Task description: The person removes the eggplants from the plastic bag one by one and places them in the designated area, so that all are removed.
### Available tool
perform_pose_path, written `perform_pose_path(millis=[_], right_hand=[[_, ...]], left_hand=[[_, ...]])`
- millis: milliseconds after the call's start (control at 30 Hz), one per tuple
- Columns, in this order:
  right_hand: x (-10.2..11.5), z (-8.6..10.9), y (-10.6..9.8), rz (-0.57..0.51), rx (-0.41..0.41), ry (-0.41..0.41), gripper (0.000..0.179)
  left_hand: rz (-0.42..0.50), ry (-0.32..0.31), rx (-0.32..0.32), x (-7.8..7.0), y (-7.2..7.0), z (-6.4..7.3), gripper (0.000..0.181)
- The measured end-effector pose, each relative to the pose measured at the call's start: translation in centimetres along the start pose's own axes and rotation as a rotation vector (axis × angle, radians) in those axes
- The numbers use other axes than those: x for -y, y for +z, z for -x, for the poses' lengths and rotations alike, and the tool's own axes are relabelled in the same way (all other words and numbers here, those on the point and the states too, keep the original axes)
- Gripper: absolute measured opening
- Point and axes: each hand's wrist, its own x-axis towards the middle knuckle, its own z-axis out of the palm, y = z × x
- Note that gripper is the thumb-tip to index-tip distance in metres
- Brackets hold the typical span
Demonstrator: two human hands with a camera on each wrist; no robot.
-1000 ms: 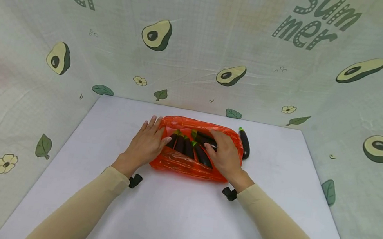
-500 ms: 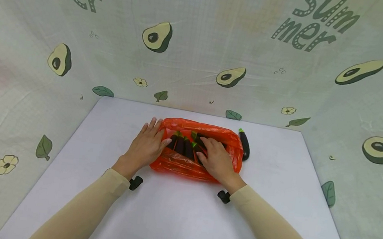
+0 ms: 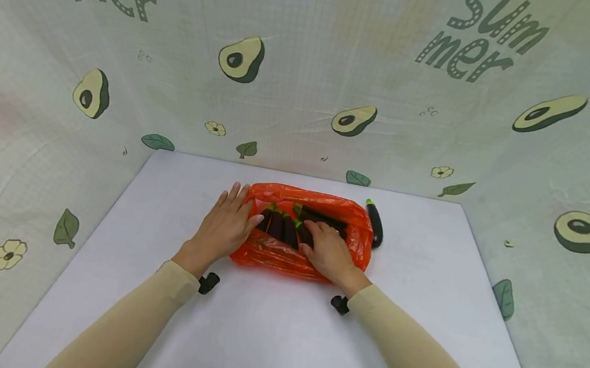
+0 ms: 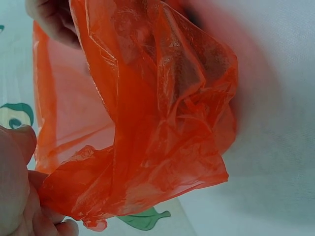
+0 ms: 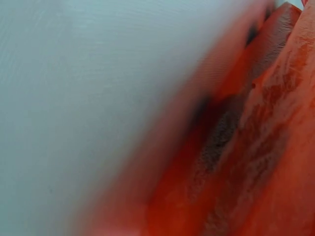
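An orange-red plastic bag (image 3: 270, 260) lies on its side with its mouth spread, several dark eggplants (image 3: 276, 225) with green stems inside. My left hand (image 3: 223, 224) grips the bag's left edge; in the left wrist view the film (image 4: 74, 191) bunches between its thumb and fingers. My right hand (image 3: 330, 250) reaches into the bag, fingers bent over an eggplant (image 3: 303, 232) near the middle and covering its lower part. Behind that hand lies another eggplant (image 3: 324, 219), slanted. In the right wrist view, dark shapes show through the film (image 5: 275, 162) and the hand is out of sight.
Outside the bag, one more eggplant (image 3: 374, 223) lies beside its right end. The white table (image 3: 255, 337) runs back to a cloth backdrop (image 3: 296, 75) printed with avocados, and the cloth also rises on both sides.
My right hand has moved left and slightly down, from over the slanted rear eggplant onto the one near the middle. My left hand stays at the bag's edge.
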Motion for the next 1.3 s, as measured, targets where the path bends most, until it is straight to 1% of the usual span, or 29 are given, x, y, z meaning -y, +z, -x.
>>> perform_pose_path(millis=[233,400,567,700,900,967,1300], right_hand=[[-0.06,-0.12,0.45,0.010,0.031,0.019,0.064],[-0.22,-0.23,0.65,0.016,0.052,0.016,0.064],[-0.25,-0.21,0.69,0.012,0.055,0.020,0.064],[-0.22,-0.20,0.73,0.004,0.067,0.051,0.066],[-0.25,-0.16,0.88,0.005,0.112,0.098,0.070],[-0.27,-0.10,0.90,0.002,0.108,0.102,0.070],[0.08,0.34,0.27,-0.089,0.010,0.081,0.069]], left_hand=[[0.002,0.010,-0.012,0.12,0.19,-0.04,0.069],[0.003,0.010,-0.010,0.13,0.22,0.01,0.070],[0.006,0.013,-0.011,0.10,0.20,0.08,0.070],[0.007,0.016,-0.018,0.05,0.18,0.10,0.069],[0.012,0.014,-0.023,0.09,0.26,0.07,0.067],[0.012,0.013,-0.021,0.09,0.30,0.06,0.068],[0.008,0.017,-0.021,0.15,0.43,-0.01,0.070]])
